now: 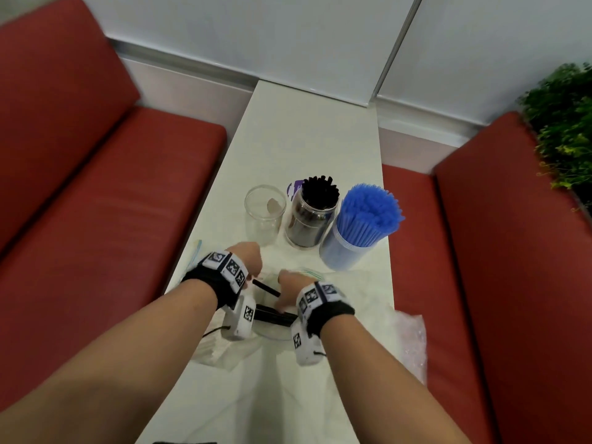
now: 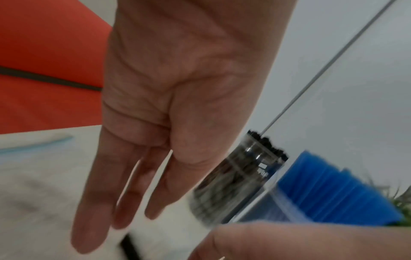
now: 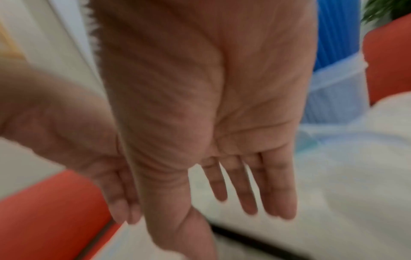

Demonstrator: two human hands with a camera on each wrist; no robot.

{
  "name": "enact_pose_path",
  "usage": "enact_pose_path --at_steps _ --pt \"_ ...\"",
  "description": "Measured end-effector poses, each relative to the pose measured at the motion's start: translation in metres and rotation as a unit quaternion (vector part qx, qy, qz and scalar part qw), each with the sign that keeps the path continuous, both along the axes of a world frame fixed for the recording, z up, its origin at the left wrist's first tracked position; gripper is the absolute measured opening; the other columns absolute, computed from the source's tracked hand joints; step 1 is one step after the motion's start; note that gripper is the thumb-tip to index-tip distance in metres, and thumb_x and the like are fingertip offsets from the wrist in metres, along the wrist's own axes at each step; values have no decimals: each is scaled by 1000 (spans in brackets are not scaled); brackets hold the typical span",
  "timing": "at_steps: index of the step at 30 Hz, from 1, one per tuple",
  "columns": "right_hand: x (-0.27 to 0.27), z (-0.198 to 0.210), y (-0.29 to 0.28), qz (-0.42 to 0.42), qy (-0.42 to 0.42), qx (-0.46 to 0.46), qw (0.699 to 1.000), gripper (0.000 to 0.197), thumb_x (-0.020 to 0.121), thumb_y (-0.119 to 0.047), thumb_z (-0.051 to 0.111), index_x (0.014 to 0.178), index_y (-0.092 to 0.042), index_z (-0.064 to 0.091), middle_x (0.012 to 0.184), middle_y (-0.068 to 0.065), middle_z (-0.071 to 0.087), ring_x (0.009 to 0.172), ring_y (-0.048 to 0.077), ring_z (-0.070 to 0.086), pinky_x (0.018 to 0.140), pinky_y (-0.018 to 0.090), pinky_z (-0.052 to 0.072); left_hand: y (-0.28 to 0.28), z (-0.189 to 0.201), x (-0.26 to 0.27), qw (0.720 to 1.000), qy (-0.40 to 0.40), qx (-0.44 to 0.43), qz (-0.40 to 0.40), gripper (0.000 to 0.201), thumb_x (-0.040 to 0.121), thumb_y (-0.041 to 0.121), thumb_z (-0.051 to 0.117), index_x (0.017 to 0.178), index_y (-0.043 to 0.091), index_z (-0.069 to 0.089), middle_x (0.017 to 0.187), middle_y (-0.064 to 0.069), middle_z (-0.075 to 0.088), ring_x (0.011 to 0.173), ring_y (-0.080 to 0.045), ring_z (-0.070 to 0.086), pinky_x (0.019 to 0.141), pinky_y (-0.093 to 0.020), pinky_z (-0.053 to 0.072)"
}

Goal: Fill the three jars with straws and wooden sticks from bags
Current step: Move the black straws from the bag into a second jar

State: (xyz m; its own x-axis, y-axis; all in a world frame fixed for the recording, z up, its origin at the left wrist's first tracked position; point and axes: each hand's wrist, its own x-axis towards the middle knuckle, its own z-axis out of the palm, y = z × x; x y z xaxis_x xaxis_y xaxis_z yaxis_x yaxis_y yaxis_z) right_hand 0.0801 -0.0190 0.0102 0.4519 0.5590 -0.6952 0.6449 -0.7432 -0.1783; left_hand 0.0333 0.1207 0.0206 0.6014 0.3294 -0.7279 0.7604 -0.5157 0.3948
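Red bench cushion (image 1: 96, 174); empty clear glass jar (image 1: 264, 213); jar of black straws (image 1: 312, 216); jar of blue straws (image 1: 358, 229). Left hand (image 2: 177, 105), right hand (image 3: 222, 105): fingers straight, relaxed, over loose black straw (image 1: 266, 289) on clear plastic bag (image 1: 413, 341).

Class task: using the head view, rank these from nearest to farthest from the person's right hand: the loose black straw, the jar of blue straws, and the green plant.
Measured from the right hand:
1. Loose black straw: just left of the hand, between both hands.
2. Jar of blue straws: beyond the hand, toward the table's right edge.
3. Green plant: far right, behind the red seat.
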Motion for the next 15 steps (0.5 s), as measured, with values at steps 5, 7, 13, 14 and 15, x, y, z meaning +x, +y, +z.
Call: enact_pose_path --at_steps 5,7,13,14,15 --pt "-42 -64 -24 -17 -48 19 999 72 90 -18 69 148 -14 26 138 17 46 124 40 51 102 51 45 -15 -32 -47 999 20 28 -20 29 95 4 53 121 -3 62 123 -17 65 109 -30 66 85 -33 55" --pt "-45 -72 -28 -22 -65 32 997 59 95 -16 61 145 -14 29 133 17 50 120 39 53 98 48 45 -16 -35 -54 1000 -5 16 25 32 96 2 49 125 -2 60 120 -17 66 101 -28 69 75 -29 58" --pt "-36 -52 -26 -106 13 135 985 26 105 -20 46 122 -4 58 117 21 66 108 36 64 90 39 49 -8 -24 -57 971 -129 -34 199 25 94 1 48 112 -4 65 97 -18 69 71 -26 66 63 -32 61" --pt "-33 -41 -22 -139 29 181 973 25 104 -19 49 120 -3 59 115 22 67 106 37 64 90 40 50 -6 -21 -55 959 -156 -39 234 23 94 2 49 108 -3 66 90 -17 68 67 -27 66 63 -34 61" --pt "-29 -29 -19 -170 38 233 957 22 102 -16 51 118 -4 60 112 22 67 103 37 65 91 43 51 -6 -17 -53 944 -185 -50 268 21 94 2 48 104 -2 66 84 -17 67 62 -27 65 62 -37 61"
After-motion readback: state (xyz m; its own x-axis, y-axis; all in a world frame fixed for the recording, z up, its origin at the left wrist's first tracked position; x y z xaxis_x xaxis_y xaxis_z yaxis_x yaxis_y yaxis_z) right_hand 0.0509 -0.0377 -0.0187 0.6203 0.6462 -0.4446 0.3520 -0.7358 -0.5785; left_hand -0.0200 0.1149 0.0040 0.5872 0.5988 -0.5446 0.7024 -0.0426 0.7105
